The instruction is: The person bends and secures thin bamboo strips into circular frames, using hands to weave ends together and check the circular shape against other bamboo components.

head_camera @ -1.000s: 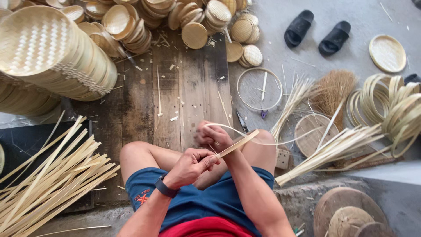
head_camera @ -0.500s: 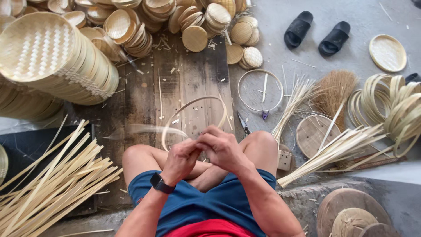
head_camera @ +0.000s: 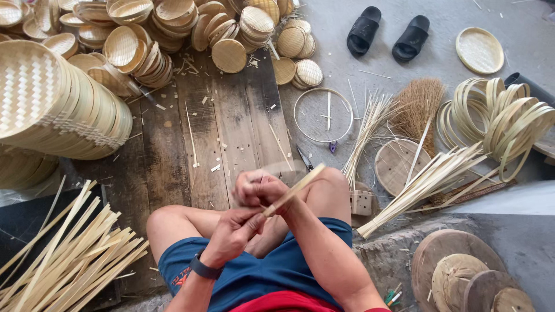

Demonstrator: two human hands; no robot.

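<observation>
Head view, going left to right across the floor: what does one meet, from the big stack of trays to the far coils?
Stack of large woven trays → wooden planks → bamboo hoop → bundle of thin sticks → brush broom → coiled bamboo strips.

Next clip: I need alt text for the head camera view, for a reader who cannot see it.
Seen from above, a seated person's left hand and right hand together grip a thin bamboo strip over their knees. Stacks of woven bamboo trays lie on the wooden boards ahead, loose bamboo strips to the left, and bamboo hoops and black sandals to the right.
</observation>
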